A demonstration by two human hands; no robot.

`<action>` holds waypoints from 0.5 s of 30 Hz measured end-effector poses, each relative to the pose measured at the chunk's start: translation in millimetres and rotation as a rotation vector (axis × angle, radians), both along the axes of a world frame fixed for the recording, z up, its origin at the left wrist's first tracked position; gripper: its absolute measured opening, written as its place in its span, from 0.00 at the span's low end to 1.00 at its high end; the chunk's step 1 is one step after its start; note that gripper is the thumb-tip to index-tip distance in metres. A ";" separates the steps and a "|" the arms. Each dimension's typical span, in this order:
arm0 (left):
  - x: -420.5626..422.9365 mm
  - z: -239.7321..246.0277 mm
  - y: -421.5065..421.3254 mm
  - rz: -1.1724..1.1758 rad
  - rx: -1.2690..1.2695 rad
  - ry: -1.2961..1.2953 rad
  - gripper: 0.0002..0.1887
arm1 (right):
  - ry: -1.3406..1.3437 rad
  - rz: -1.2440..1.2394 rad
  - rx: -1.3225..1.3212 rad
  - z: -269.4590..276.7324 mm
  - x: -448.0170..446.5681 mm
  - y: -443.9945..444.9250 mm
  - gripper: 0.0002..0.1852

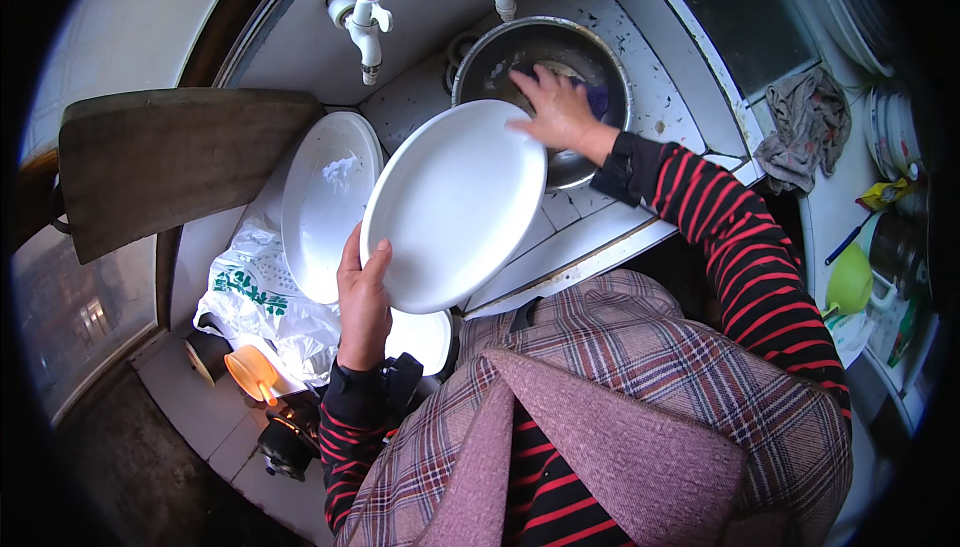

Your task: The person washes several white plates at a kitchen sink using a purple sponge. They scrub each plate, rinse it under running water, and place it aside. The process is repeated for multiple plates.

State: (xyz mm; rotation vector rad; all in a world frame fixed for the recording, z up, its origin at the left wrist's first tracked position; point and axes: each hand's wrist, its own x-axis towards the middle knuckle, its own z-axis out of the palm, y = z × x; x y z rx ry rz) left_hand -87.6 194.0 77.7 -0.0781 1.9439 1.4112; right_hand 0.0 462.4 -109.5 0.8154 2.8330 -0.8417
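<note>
My left hand (364,299) grips a white oval plate (457,209) by its lower left rim, thumb on the face. The plate is held tilted and partly covers a metal basin (619,82) standing in the tiled sink. Over the basin, my right hand (559,108) is spread, its fingers apart and slightly blurred. Its thumb is close to the plate's upper right edge; whether they touch I cannot tell. Beneath the right hand, a dark purple cloth or scrubber (597,99) lies in the basin. Another white oval dish (330,209) with white suds leans left of the held plate.
Two white taps (367,29) with red caps jut from the wall. A wooden cutting board (187,164) stands at the left, above a white plastic bag (270,292) and an orange ladle (251,373). A grey rag (806,131) and stacked plates (892,131) are at the right.
</note>
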 end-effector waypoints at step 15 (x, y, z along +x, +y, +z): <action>8.6 32.1 -19.0 0.110 0.055 -0.003 0.24 | 0.229 -0.041 -0.529 34.2 7.3 -42.3 0.52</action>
